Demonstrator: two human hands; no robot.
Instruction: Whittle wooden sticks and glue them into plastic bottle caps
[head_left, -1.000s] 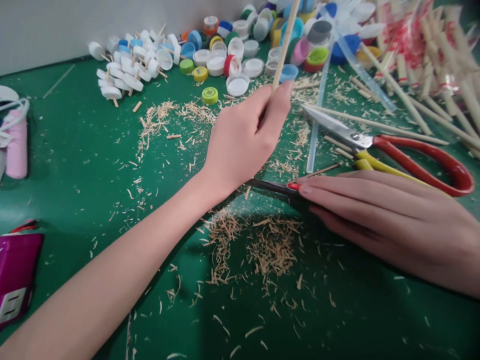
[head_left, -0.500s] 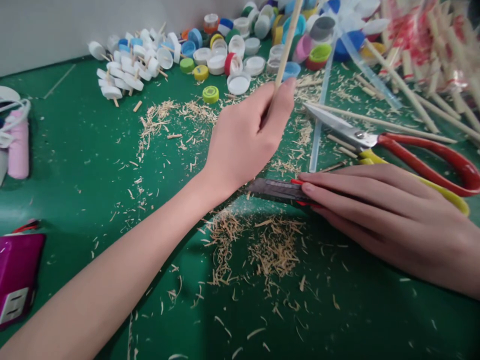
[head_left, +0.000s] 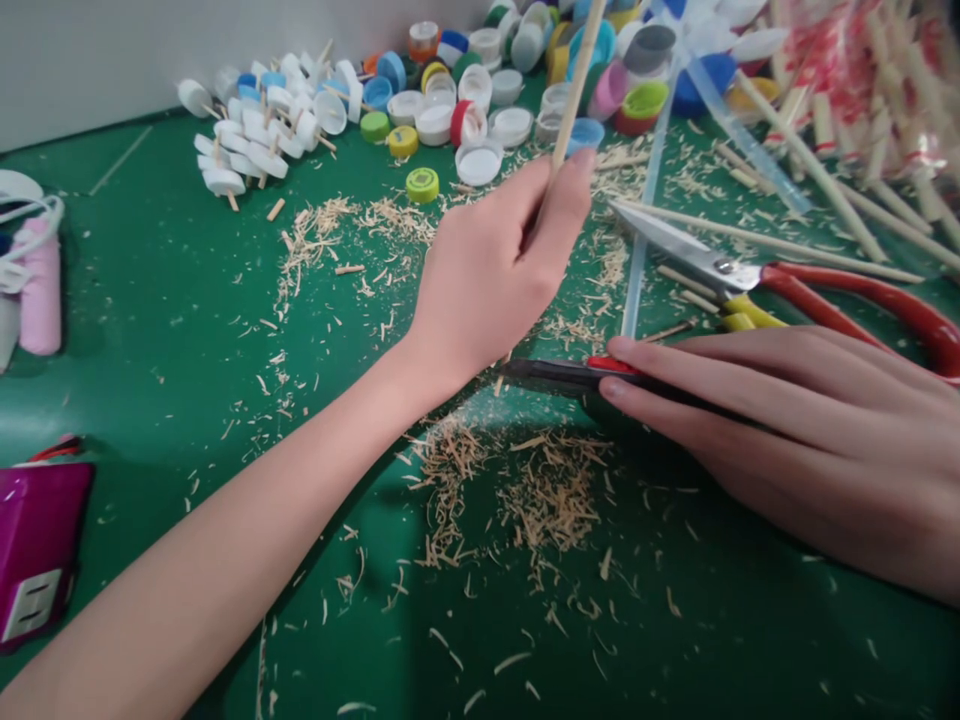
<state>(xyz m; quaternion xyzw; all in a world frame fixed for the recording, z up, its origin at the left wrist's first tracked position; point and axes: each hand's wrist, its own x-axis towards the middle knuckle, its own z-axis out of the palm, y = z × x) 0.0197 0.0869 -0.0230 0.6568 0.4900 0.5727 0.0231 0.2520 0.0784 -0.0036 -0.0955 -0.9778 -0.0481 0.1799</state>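
Note:
My left hand (head_left: 499, 265) is closed round a thin wooden stick (head_left: 576, 90), whose upper part slants up past my thumb. The stick's lower end shows just below that hand, next to the blade. My right hand (head_left: 795, 430) grips a utility knife (head_left: 562, 374) with a black and red body, its tip pointing left under my left wrist. Most of the knife's handle is hidden by my fingers. Below the knife lie curled wood shavings (head_left: 551, 490) on the green table (head_left: 187, 290).
Scissors (head_left: 682, 250) with red and yellow handles lie behind my right hand, beside a translucent glue stick (head_left: 637, 260). Bottle caps (head_left: 435, 122) and white caps on sticks (head_left: 259, 135) fill the back. Bagged sticks (head_left: 877, 90) lie at right, a magenta box (head_left: 45, 540) at left.
The knife has turned in my right hand, showing its flat side half a second ago and its narrow edge now. My right hand has shifted slightly right. The left hand keeps its hold.

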